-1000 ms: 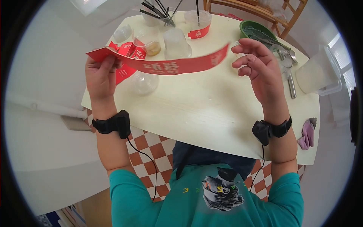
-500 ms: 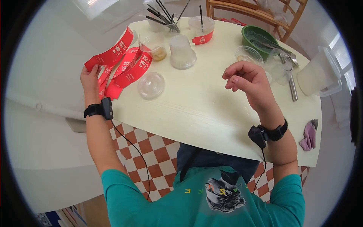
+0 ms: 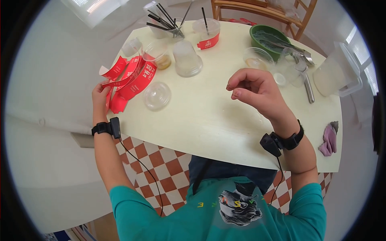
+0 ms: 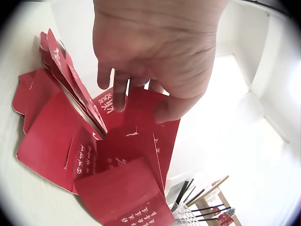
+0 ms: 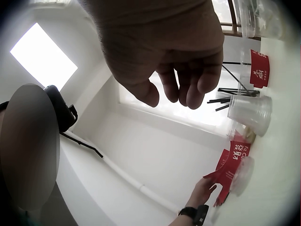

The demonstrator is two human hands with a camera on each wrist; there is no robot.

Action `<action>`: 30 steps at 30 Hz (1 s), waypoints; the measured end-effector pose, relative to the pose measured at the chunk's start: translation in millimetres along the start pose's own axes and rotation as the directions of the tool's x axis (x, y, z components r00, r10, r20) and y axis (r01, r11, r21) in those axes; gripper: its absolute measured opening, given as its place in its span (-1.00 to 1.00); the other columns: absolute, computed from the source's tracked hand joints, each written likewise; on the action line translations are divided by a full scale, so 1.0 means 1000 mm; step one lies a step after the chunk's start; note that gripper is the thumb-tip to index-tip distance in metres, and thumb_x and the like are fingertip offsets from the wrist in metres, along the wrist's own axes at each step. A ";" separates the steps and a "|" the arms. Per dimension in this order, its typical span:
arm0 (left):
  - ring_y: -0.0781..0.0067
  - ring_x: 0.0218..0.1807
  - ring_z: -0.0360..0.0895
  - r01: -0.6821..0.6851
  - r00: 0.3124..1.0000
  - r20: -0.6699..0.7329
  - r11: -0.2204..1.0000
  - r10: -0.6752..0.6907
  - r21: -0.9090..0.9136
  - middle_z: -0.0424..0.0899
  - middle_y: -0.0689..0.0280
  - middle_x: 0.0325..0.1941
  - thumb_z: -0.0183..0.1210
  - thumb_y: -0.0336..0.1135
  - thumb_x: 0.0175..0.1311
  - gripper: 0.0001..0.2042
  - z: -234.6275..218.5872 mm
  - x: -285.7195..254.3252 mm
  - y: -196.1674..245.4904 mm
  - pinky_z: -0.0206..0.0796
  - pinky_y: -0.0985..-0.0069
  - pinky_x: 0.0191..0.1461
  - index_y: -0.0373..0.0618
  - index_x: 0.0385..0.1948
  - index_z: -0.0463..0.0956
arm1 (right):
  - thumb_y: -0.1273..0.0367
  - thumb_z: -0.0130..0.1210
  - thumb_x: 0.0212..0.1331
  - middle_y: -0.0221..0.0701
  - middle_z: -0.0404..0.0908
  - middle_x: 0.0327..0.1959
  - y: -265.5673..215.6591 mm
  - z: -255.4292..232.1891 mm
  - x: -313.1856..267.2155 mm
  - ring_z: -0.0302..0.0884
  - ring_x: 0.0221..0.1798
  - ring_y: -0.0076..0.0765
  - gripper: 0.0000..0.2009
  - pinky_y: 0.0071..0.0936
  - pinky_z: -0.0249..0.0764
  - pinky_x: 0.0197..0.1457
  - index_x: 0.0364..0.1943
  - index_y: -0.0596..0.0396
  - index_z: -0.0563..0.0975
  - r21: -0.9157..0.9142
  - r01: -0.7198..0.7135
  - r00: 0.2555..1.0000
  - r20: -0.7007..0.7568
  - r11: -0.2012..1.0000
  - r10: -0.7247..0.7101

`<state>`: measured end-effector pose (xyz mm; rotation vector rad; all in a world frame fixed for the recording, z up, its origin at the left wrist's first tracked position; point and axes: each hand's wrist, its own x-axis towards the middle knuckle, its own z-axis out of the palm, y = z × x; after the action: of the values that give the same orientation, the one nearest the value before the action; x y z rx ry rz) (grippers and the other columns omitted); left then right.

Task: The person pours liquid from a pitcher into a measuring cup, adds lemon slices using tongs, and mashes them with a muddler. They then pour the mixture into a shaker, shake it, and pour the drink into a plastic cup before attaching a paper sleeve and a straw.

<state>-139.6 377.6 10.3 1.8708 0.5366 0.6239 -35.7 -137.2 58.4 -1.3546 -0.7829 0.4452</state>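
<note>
At the table's left side my left hand (image 3: 100, 96) pinches a red paper cup sleeve (image 4: 146, 113) with white lettering, thumb on one face. More red sleeves (image 3: 136, 86) lie in an overlapping heap beside it, some standing on edge. Just right of the heap sits a clear domed lid (image 3: 157, 96). My right hand (image 3: 259, 94) hovers over the right half of the table, fingers loosely bent, with nothing in it. In the right wrist view its thumb and fingers (image 5: 207, 80) stand apart.
Behind the lid are a plastic cup with amber contents (image 3: 163, 62) and an upturned frosted cup (image 3: 187, 60). Black straws (image 3: 167, 20) stand in a cup at the back. A green bowl (image 3: 257, 38), a clear pitcher (image 3: 335, 72) and a purple cloth (image 3: 329, 140) are on the right.
My left hand has carried the red sleeve left and down from in front of me to the heap. My right hand has drifted slightly left and lower, still holding nothing.
</note>
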 end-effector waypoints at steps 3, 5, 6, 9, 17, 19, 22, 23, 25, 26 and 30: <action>0.46 -0.04 0.55 -0.130 0.990 -0.045 0.988 0.134 0.077 0.62 0.18 -0.07 0.03 -0.59 0.20 -0.72 0.001 -0.001 0.005 0.41 0.58 0.02 -0.37 -0.04 0.47 | 0.43 0.21 0.12 -0.54 0.56 -0.41 -0.003 0.001 -0.001 0.44 -0.38 -0.72 -0.88 -0.71 0.38 -0.30 -0.33 0.20 0.56 -0.033 0.060 0.997 -0.048 0.998 -0.062; 0.46 -0.01 0.54 -0.201 0.962 -0.153 0.966 0.226 0.165 0.61 0.17 -0.04 0.05 -0.57 0.17 -0.71 0.002 0.002 0.009 0.39 0.57 0.05 -0.35 -0.05 0.49 | 0.43 0.20 0.12 -0.55 0.55 -0.43 -0.005 -0.001 -0.002 0.42 -0.40 -0.73 -0.88 -0.71 0.37 -0.32 -0.33 0.19 0.56 -0.064 0.069 0.994 -0.077 0.996 -0.073; 0.46 -0.01 0.54 -0.206 0.961 -0.150 0.965 0.231 0.165 0.61 0.17 -0.04 0.05 -0.57 0.17 -0.71 0.006 0.005 0.015 0.39 0.57 0.05 -0.35 -0.05 0.49 | 0.43 0.20 0.13 -0.56 0.55 -0.45 -0.006 -0.002 -0.003 0.41 -0.42 -0.74 -0.89 -0.72 0.35 -0.35 -0.34 0.19 0.56 -0.095 0.075 0.992 -0.098 0.993 -0.084; 0.44 -0.01 0.55 -0.288 0.937 -0.135 0.932 0.321 0.218 0.63 0.17 -0.07 0.12 -0.51 0.15 -0.73 0.035 0.003 0.056 0.37 0.50 0.07 -0.33 -0.09 0.53 | 0.42 0.19 0.13 -0.57 0.53 -0.50 -0.010 -0.006 -0.002 0.39 -0.45 -0.75 -0.89 -0.72 0.33 -0.37 -0.36 0.19 0.56 -0.135 0.119 0.983 -0.121 0.984 -0.136; 0.39 -0.03 0.56 -0.652 0.751 0.321 0.723 0.577 0.226 0.67 0.20 -0.12 0.24 -0.29 0.16 -0.67 0.214 -0.014 0.179 0.32 0.45 0.14 -0.30 -0.09 0.55 | 0.43 0.18 0.13 -0.55 0.54 -0.49 -0.021 -0.010 -0.007 0.40 -0.45 -0.74 -0.90 -0.72 0.34 -0.38 -0.38 0.20 0.56 -0.159 0.188 0.958 -0.189 0.969 -0.216; 0.38 -0.03 0.57 -0.601 0.777 0.365 0.777 0.514 0.186 0.66 0.18 -0.10 0.25 -0.27 0.17 -0.62 0.255 0.009 0.185 0.35 0.49 0.09 -0.33 -0.04 0.52 | 0.44 0.18 0.13 -0.54 0.55 -0.48 -0.026 -0.011 -0.009 0.41 -0.45 -0.73 -0.90 -0.72 0.34 -0.38 -0.38 0.20 0.56 -0.173 0.212 0.949 -0.200 0.962 -0.245; 0.38 -0.05 0.57 -0.529 0.818 0.393 0.817 0.420 0.230 0.65 0.16 -0.09 0.25 -0.26 0.16 -0.58 0.299 0.037 0.196 0.37 0.52 0.04 -0.36 0.01 0.49 | 0.44 0.18 0.12 -0.52 0.56 -0.47 -0.036 -0.016 -0.013 0.42 -0.46 -0.71 -0.90 -0.71 0.35 -0.39 -0.38 0.20 0.56 -0.208 0.257 0.931 -0.207 0.944 -0.299; 0.27 -0.10 0.61 -0.545 0.815 0.387 0.798 0.432 0.258 0.67 0.13 -0.14 0.28 -0.22 0.09 -0.54 0.309 0.050 0.196 0.43 0.42 -0.02 -0.33 -0.01 0.50 | 0.44 0.18 0.12 -0.51 0.56 -0.49 -0.039 -0.018 -0.014 0.42 -0.47 -0.71 -0.90 -0.71 0.35 -0.41 -0.38 0.20 0.57 -0.236 0.299 0.910 -0.221 0.925 -0.350; 0.28 -0.11 0.61 -0.589 0.797 0.390 0.739 0.462 0.328 0.67 0.14 -0.16 0.28 -0.23 0.08 -0.55 0.323 0.074 0.192 0.43 0.43 -0.02 -0.31 -0.03 0.51 | 0.44 0.18 0.11 -0.51 0.56 -0.50 -0.045 -0.023 -0.016 0.41 -0.49 -0.71 -0.91 -0.71 0.34 -0.42 -0.38 0.20 0.57 -0.264 0.338 0.883 -0.243 0.903 -0.402; 0.28 -0.12 0.61 -0.620 0.782 0.389 0.675 0.488 0.399 0.68 0.14 -0.18 0.28 -0.23 0.08 -0.57 0.329 0.083 0.190 0.43 0.43 -0.03 -0.30 -0.04 0.53 | 0.43 0.19 0.10 -0.51 0.56 -0.51 -0.048 -0.027 -0.017 0.40 -0.50 -0.72 -0.90 -0.71 0.33 -0.43 -0.38 0.20 0.57 -0.270 0.345 0.876 -0.251 0.899 -0.411; 0.44 -0.24 0.62 -0.547 0.805 0.480 0.750 0.348 0.372 0.68 0.18 -0.26 0.22 -0.39 0.10 -0.72 0.334 0.084 0.192 0.41 0.52 -0.13 -0.35 -0.17 0.58 | 0.42 0.20 0.09 -0.53 0.55 -0.54 -0.057 -0.032 -0.020 0.37 -0.53 -0.74 -0.89 -0.71 0.30 -0.46 -0.39 0.19 0.58 -0.263 0.381 0.845 -0.290 0.886 -0.450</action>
<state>153.4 129.0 97.1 2.5842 -0.0564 0.4262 -34.9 -184.1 107.8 -1.3450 -0.8138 -0.2209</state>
